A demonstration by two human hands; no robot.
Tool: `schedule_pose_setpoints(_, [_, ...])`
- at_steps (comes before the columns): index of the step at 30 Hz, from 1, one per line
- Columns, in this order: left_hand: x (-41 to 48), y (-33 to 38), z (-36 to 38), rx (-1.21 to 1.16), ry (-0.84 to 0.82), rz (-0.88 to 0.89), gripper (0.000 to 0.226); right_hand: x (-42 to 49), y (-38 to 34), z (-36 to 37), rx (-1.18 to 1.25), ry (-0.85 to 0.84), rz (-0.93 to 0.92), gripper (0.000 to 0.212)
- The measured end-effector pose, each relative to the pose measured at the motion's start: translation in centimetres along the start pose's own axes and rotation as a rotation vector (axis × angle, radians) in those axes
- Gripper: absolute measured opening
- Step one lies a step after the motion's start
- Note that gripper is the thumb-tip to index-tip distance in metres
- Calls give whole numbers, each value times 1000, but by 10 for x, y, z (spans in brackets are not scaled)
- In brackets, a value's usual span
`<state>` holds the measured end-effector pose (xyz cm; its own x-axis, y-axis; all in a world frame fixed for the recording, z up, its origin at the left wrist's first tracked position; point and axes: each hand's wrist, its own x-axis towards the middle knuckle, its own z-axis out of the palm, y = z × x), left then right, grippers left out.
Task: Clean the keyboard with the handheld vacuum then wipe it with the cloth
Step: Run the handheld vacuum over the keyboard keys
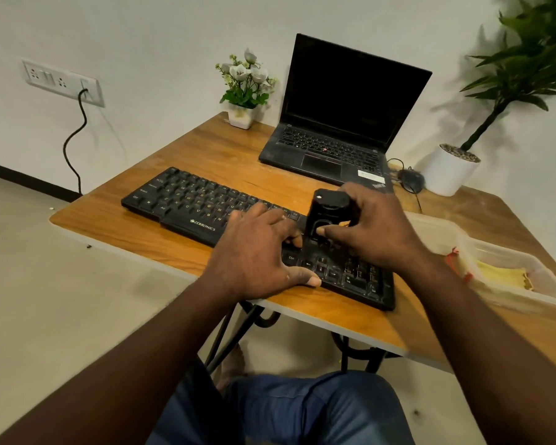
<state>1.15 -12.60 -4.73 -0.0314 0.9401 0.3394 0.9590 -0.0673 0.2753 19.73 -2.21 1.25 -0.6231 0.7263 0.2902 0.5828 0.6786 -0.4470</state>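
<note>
A white-walled room holds a wooden table [206, 149]; the person sits at its 6 o'clock edge.

1. Laptop [350, 101]: open, screen dark, at 1 o'clock.
2. Keyboard [187, 203]: black, lying slantwise from 9 o'clock to 5 o'clock, its right end nearest the person. It looks like a stiff, light slab that would slide on the smooth wood, so it needs bracing from above. The keycaps probably call for light pressure.
3. Tub [527, 284]: clear plastic, at 3 o'clock, well apart from the keyboard. A yellow cloth [498, 274] lies inside, apparently soft and limp, so a pinch anywhere should lift it.
4. Left hand [257, 255]: laid flat on the keys just left of the vacuum. The fingers are extended, the thumb lies along the keyboard's front edge, and it holds nothing. It appears to serve as the brace.
5. Right hand [376, 226]: wrapped round the vacuum, fingers curled over the far side and thumb on the near face.
6. Vacuum [329, 213]: small, black and upright, its base on the keys right of the keyboard's middle. The casing looks rigid, smooth and light. Holding it round the body, as it is held here, seems correct.

Wiping is not yet begun.
</note>
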Motion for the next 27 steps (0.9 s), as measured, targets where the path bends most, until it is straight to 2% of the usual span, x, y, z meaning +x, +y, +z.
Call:
schedule_pose_setpoints(6, [0,-1,1,5,-3,-6,76,8,5,-9,-87,-68,0,48])
schedule_pose_setpoints(11, [0,-1,1,1,-12,-8,76,-12,21,-42,-127,-117,24,41])
schedule_pose_setpoints(21, [-1,1,-1,-14,-5,-11,77,25,8,2,-122,28,-27,43])
schedule_pose_setpoints(23, [-1,0,0,-10,-5,-9,76,30,7,1,-101,-8,-21,42])
schedule_pose_setpoints(27, [-1,1,0,4,-6,-9,76,19,2,-17,-13,-201,-56,38])
